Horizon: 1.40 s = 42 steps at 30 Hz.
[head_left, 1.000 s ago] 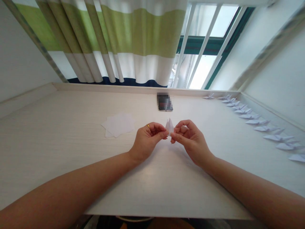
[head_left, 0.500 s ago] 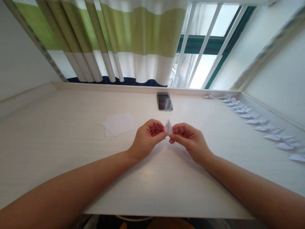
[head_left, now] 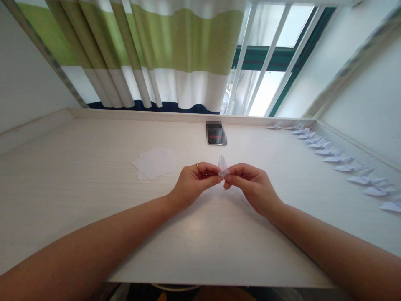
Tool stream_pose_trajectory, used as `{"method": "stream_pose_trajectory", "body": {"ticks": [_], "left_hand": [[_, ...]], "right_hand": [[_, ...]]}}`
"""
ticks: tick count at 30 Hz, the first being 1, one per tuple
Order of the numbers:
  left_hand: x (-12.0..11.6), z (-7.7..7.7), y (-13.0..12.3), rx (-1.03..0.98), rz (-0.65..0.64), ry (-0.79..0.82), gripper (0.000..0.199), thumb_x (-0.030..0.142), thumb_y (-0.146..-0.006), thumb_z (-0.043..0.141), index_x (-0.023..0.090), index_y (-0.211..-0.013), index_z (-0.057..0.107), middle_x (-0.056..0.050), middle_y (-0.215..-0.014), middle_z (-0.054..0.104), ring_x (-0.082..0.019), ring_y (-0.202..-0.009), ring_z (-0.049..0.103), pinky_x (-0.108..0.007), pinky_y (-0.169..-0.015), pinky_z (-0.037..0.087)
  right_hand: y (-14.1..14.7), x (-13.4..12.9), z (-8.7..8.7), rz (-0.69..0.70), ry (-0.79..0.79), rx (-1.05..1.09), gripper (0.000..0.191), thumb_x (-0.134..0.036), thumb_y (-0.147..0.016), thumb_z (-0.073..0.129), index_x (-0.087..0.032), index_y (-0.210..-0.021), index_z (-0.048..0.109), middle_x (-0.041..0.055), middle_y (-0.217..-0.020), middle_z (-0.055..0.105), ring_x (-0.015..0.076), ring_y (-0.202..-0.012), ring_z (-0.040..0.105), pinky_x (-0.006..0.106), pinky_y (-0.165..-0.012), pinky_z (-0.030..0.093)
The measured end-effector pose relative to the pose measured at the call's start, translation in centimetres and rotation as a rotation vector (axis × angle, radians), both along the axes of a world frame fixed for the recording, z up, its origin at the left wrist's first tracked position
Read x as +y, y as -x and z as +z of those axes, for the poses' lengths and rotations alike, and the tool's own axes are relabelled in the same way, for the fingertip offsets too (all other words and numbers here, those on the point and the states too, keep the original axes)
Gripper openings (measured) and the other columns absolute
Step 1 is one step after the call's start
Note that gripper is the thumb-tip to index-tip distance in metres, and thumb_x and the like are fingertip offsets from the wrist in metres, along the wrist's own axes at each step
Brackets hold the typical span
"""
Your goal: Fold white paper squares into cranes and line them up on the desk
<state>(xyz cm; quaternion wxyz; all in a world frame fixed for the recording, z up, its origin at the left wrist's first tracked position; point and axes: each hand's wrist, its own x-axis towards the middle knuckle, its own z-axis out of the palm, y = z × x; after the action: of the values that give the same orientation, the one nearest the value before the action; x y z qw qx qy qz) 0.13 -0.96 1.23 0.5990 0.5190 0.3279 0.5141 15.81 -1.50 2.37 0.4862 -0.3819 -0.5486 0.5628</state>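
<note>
Between my two hands is a small piece of folded white paper, its narrow points sticking up and its lower part spread to the sides. My left hand pinches its left lower edge between thumb and fingers; a gold ring sits on one finger. From the other side my right hand grips the right lower edge in the same kind of pinch. The fingertips hide part of the paper's lower folds. Both hands are held over the middle of the white table.
Left of my hands lie several loose white paper sheets, overlapping. A dark phone rests beyond my hands. Several folded paper cranes line the right side of the table. A raised ledge runs along the back, below the curtain.
The paper's lower part has been spread sideways and now shows a flap between my fingertips. My left fingers have shifted slightly right and down, closer to my right hand.
</note>
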Motion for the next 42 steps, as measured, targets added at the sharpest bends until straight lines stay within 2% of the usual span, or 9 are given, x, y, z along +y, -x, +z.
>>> {"method": "stream_pose_trajectory", "body": {"ticks": [7, 14, 17, 22, 27, 32, 37, 42], "left_hand": [[-0.1, 0.4, 0.1, 0.001, -0.018, -0.044, 0.007, 0.013, -0.059, 0.066, 0.017, -0.065, 0.064, 0.001, -0.064, 0.063, -0.012, -0.064, 0.059, -0.028, -0.066, 0.048], [0.1, 0.7, 0.6, 0.037, -0.061, -0.105, 0.009, 0.015, -0.059, 0.068, 0.017, -0.067, 0.067, -0.001, -0.078, 0.059, -0.013, -0.073, 0.058, -0.026, -0.068, 0.046], [0.1, 0.8, 0.7, 0.061, -0.051, -0.101, 0.006, 0.019, -0.060, 0.068, 0.015, -0.063, 0.066, -0.002, -0.075, 0.059, -0.012, -0.070, 0.056, -0.026, -0.066, 0.045], [-0.1, 0.7, 0.4, 0.066, -0.032, -0.064, 0.011, 0.021, -0.056, 0.071, 0.016, -0.062, 0.062, 0.000, -0.068, 0.061, -0.011, -0.066, 0.056, -0.026, -0.065, 0.046], [0.0, 0.4, 0.2, 0.075, 0.016, -0.050, 0.013, 0.020, -0.058, 0.071, 0.015, -0.065, 0.061, 0.001, -0.066, 0.062, -0.010, -0.065, 0.056, -0.024, -0.066, 0.046], [0.1, 0.0, 0.1, 0.054, 0.033, -0.017, 0.018, 0.019, -0.057, 0.071, 0.014, -0.066, 0.057, 0.002, -0.063, 0.061, -0.009, -0.062, 0.056, -0.024, -0.064, 0.045], [0.3, -0.2, 0.0, -0.012, 0.049, -0.003, 0.020, 0.018, -0.057, 0.071, 0.014, -0.066, 0.053, 0.004, -0.062, 0.056, -0.006, -0.060, 0.052, -0.020, -0.061, 0.042], [0.2, -0.1, 0.0, -0.029, 0.016, 0.004, 0.020, 0.016, -0.057, 0.070, 0.014, -0.066, 0.053, 0.004, -0.063, 0.056, -0.006, -0.060, 0.051, -0.020, -0.062, 0.041]], "right_hand": [[-0.2, 0.0, -0.1, 0.036, -0.018, 0.016, 0.006, -0.015, -0.065, 0.062, -0.018, -0.070, 0.062, -0.0018, -0.059, 0.063, 0.0126, -0.057, 0.059, 0.031, -0.064, 0.047], [-0.1, -0.3, 0.3, 0.028, -0.005, 0.070, 0.011, -0.008, -0.062, 0.060, -0.018, -0.066, 0.062, -0.0025, -0.061, 0.063, 0.0120, -0.054, 0.058, 0.030, -0.062, 0.047], [-0.1, -0.3, 0.1, 0.034, 0.001, 0.094, 0.013, -0.006, -0.062, 0.059, -0.018, -0.066, 0.062, -0.0028, -0.060, 0.064, 0.0116, -0.054, 0.058, 0.029, -0.061, 0.047], [-0.4, -0.2, -0.2, 0.083, 0.004, 0.045, 0.011, -0.008, -0.065, 0.058, -0.017, -0.068, 0.062, -0.0017, -0.059, 0.064, 0.0117, -0.057, 0.059, 0.029, -0.063, 0.047], [-0.2, -0.2, -0.2, 0.086, -0.033, 0.000, 0.006, -0.017, -0.069, 0.060, -0.016, -0.075, 0.061, -0.0005, -0.065, 0.061, 0.0104, -0.064, 0.057, 0.025, -0.063, 0.047], [0.4, -0.3, -0.1, 0.028, -0.031, 0.019, 0.022, -0.016, -0.062, 0.069, -0.019, -0.072, 0.051, -0.0062, -0.062, 0.052, 0.0067, -0.058, 0.053, 0.020, -0.056, 0.046], [0.4, 0.0, 0.0, 0.029, 0.020, 0.057, 0.028, -0.016, -0.062, 0.069, -0.018, -0.082, 0.050, -0.0042, -0.067, 0.056, 0.0088, -0.060, 0.057, 0.024, -0.059, 0.049], [0.2, 0.1, 0.0, 0.049, 0.026, 0.063, 0.027, -0.012, -0.062, 0.067, -0.018, -0.083, 0.050, -0.0042, -0.064, 0.059, 0.0086, -0.058, 0.057, 0.024, -0.060, 0.047]]}}
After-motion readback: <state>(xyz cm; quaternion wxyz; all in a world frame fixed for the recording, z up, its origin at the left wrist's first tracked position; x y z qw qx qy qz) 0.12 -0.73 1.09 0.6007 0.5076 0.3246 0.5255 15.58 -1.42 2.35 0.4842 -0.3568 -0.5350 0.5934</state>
